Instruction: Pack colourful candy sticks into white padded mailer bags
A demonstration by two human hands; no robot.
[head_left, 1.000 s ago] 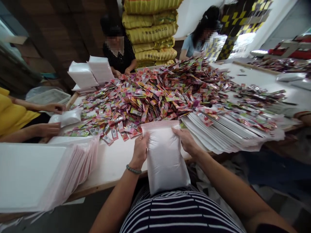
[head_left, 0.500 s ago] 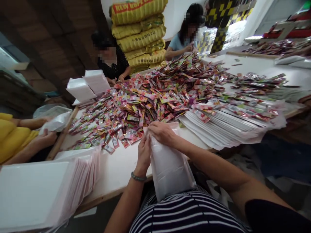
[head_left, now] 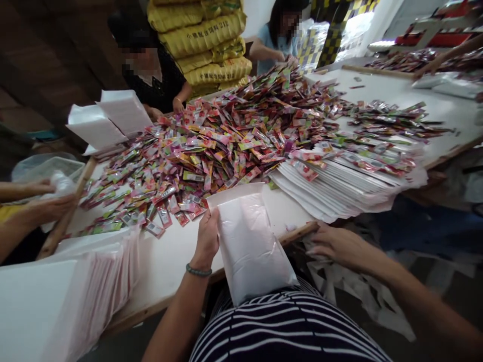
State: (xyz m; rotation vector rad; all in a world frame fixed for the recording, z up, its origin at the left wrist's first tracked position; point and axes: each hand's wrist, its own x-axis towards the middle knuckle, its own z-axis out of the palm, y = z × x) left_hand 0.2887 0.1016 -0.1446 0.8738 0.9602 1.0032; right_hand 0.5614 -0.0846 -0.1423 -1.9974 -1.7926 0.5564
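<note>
A white padded mailing bag leans between the table edge and my striped shirt, its flap end pointing away from me. My left hand grips the bag's upper left edge, thumb on the front face. Off to the right of the bag, my right hand hangs just past the wooden table edge, palm down, fingers loosely apart. I see nothing held in it, though it is slightly blurred. Beyond the bag spreads a large heap of small colourful packets.
Flat white bags lie stacked at left and fanned at right, some packets on top. White paper strips litter the floor. Co-workers sit around the table; one person's hands hold white plastic at left. Yellow sacks stand behind.
My right hand has left the bag's top end and moved right and down past the table edge. The flap now stands spread out. My left hand still grips the bag.
</note>
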